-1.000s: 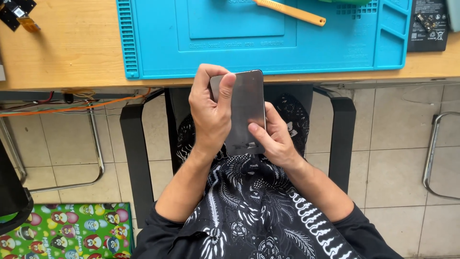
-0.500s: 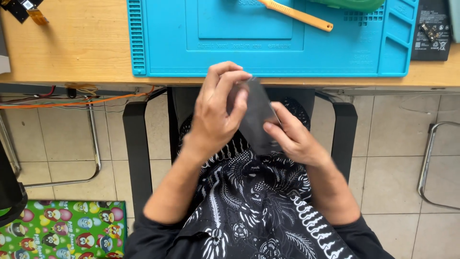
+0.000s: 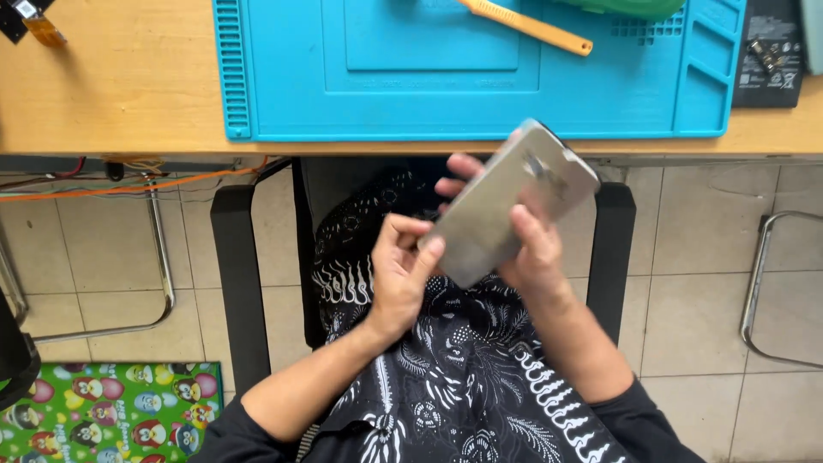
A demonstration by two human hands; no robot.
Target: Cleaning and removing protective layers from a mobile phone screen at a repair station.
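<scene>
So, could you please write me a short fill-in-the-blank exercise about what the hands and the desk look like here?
1. The flat grey phone-shaped slab is held by ____ hands, the left hand and the right hand.
2. The work mat on the wooden desk is ____ in colour.
3. The long flat tool lying on the mat is ____ in colour.
4. The person sits on a chair with ____ armrests.

Missing words: both; blue; orange; black

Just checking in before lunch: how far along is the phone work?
Done: nothing visibly opened. In hand: both hands, left hand and right hand, hold the grey phone tilted above the lap. Left: the orange pry tool lies untouched on the blue mat.
</scene>
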